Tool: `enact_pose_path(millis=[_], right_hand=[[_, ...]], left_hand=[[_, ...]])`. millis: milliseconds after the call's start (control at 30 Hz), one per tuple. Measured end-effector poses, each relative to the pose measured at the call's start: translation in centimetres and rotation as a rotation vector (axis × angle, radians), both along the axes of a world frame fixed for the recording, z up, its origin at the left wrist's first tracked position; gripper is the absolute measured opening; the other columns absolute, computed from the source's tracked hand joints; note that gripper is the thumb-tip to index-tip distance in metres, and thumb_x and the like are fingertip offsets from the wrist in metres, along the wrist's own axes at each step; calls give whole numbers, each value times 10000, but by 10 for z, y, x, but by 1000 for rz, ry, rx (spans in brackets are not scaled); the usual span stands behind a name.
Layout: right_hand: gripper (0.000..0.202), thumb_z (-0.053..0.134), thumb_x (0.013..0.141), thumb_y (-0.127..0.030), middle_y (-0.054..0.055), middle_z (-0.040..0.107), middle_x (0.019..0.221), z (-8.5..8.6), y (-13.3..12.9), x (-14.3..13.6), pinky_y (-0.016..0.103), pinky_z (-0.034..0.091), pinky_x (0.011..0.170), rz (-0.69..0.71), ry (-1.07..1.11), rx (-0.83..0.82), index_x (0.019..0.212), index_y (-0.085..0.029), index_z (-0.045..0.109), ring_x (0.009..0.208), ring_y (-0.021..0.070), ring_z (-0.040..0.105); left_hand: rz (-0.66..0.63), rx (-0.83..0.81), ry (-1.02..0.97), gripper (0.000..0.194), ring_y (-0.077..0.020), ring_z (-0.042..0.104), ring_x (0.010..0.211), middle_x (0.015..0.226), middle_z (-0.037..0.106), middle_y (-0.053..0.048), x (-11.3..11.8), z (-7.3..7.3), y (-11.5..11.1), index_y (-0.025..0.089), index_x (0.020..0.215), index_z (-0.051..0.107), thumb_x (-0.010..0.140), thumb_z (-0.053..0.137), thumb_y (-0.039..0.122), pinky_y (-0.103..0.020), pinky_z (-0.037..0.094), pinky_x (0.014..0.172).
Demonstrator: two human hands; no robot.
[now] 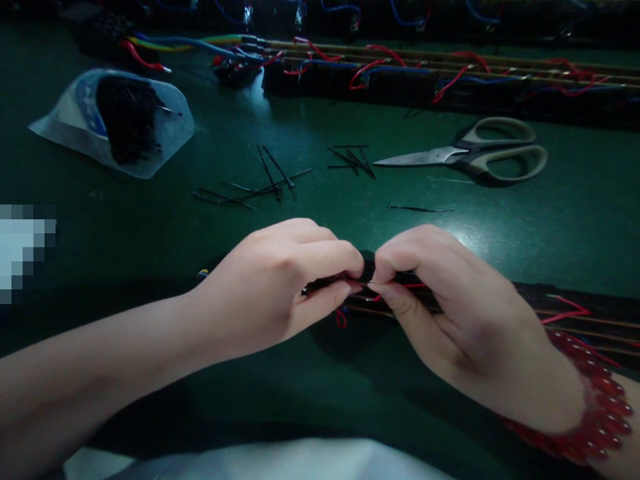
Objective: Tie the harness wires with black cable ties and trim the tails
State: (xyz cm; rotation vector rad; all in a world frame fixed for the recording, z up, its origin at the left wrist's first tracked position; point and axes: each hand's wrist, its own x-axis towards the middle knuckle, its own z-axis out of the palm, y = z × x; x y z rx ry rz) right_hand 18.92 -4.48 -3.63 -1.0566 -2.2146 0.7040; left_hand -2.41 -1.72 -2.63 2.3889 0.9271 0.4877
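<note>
A long dark strip (pixel 565 308) with red wires and copper-coloured rods lies across the table beneath both hands. My left hand (pixel 295 280) is closed in a pinch over its left part, thumb and forefinger nearly meeting; the fingers hide what lies between them. Close beside it, my right hand (pixel 450 300) also pinches, its fingertips at the strip near a red wire (pixel 413 286). Something tiny and pale shows at those tips, too small to name. A small loop of red wire (pixel 341 318) hangs below the strip between the hands.
Black cable ties (pixel 270 189) lie scattered beyond my hands, with another small pile (pixel 354 160) near the scissors (pixel 480 155). A clear bag (pixel 173 133) full of black ties sits at the left. Another wired strip (pixel 400 93) runs along the back.
</note>
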Motion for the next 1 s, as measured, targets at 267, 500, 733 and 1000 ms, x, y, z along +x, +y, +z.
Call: enact_pose_path(millis=[267, 500, 733, 1000], right_hand=[[155, 568, 916, -55, 21, 637, 854, 0, 1, 3, 269, 511, 663, -77, 61, -31, 945, -207, 581, 769, 147, 619], [158, 569, 898, -43, 16, 659, 843, 3, 2, 1, 252, 517, 664, -63, 12, -67, 918, -196, 605, 760, 137, 625], [173, 563, 895, -47, -9, 659, 852, 4, 0, 4, 222, 503, 667, -55, 13, -141, 934, -207, 617, 761, 106, 622], [168, 578, 882, -44, -13, 650, 836, 5, 1, 3, 211, 507, 676, -79, -35, -117, 910, -203, 625, 730, 99, 615]], left_hand=[[175, -528, -181, 98, -66, 578, 502, 600, 636, 67, 8, -2, 15, 188, 779, 659, 848, 608, 142, -126, 385, 406], [89, -734, -121, 135, -99, 630, 523, 607, 672, 36, 9, -4, 34, 181, 765, 685, 867, 595, 182, -139, 456, 421], [190, -731, -165, 151, -59, 591, 531, 589, 636, 64, 12, 2, 30, 174, 706, 668, 844, 643, 117, -98, 397, 415], [231, -712, -148, 119, -32, 526, 545, 617, 612, 83, 8, 6, 24, 202, 743, 689, 858, 660, 189, -96, 358, 450]])
